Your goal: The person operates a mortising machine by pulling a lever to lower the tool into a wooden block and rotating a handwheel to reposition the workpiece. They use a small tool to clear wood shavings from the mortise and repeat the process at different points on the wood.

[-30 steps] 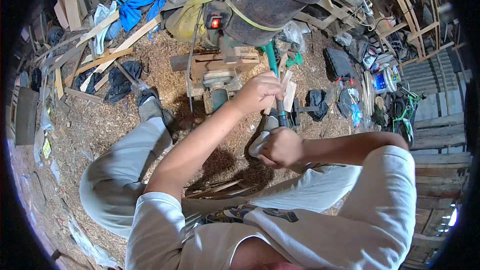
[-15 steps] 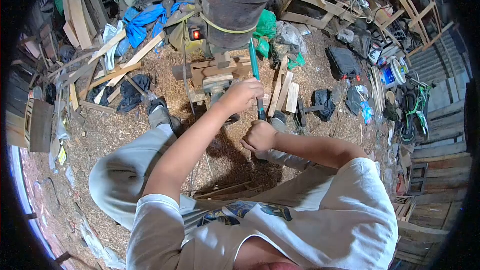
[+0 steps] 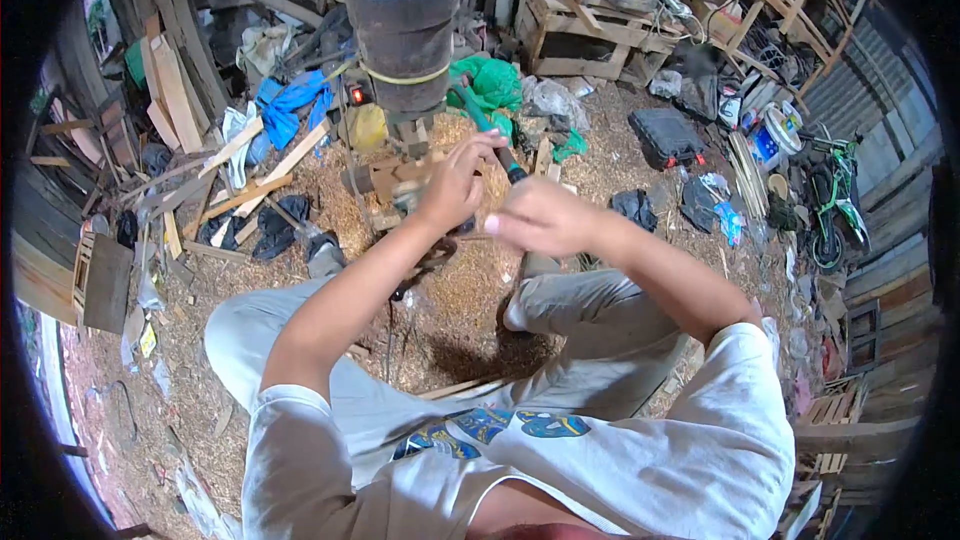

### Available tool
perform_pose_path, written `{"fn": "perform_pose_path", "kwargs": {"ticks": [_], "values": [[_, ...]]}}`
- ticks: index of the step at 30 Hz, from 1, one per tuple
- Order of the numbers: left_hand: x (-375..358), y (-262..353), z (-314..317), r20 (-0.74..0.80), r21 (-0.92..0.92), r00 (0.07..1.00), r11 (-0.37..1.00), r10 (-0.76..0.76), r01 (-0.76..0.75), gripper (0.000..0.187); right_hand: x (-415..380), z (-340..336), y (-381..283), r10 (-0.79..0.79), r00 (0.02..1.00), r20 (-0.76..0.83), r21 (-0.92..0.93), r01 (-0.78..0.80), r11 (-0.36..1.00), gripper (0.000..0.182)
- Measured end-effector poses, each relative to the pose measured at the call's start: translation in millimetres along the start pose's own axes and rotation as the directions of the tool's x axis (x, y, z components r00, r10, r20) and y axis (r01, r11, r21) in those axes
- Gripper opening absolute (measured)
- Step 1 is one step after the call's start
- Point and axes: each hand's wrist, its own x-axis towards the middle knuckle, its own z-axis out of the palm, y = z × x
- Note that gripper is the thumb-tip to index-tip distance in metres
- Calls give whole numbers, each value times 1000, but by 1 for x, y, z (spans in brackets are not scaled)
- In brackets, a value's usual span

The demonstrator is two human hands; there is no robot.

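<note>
A teal-and-black rod (image 3: 478,108) slants from beside the strapped drum down toward my hands. My left hand (image 3: 455,180) has its fingers hooked over the rod's middle, the thumb lower and apart from it. My right hand (image 3: 548,215) is closed around the black lower end, slightly blurred, with the thumb pointing left. The dark ribbed drum (image 3: 405,35), with a yellow strap round it, stands upright beyond my hands. Wooden blocks (image 3: 395,180) lie under it, partly hidden by my left forearm. A red light (image 3: 357,96) glows beside the drum.
Planks (image 3: 290,162) and a blue cloth (image 3: 285,110) lie to the left. Green plastic bags (image 3: 490,83) are behind the rod. A black case (image 3: 667,137), a white bucket (image 3: 778,135) and a small green bike (image 3: 835,205) stand right. Wood shavings cover the floor.
The view has tilted up, so the whole drum shows. My left fingers have loosened and straightened on the rod. My right hand has risen closer to the left one.
</note>
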Motion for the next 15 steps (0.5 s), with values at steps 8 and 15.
{"fn": "perform_pose_path", "kwargs": {"ticks": [8, 15], "values": [[85, 35, -76, 149, -72, 987, 995, -58, 69, 46, 88, -131, 12, 14, 743, -669, 543, 477, 691, 61], [66, 64, -121, 727, -24, 686, 999, 0, 25, 22, 166, -94, 88, -38, 449, -893, 267, 596, 757, 65]]}}
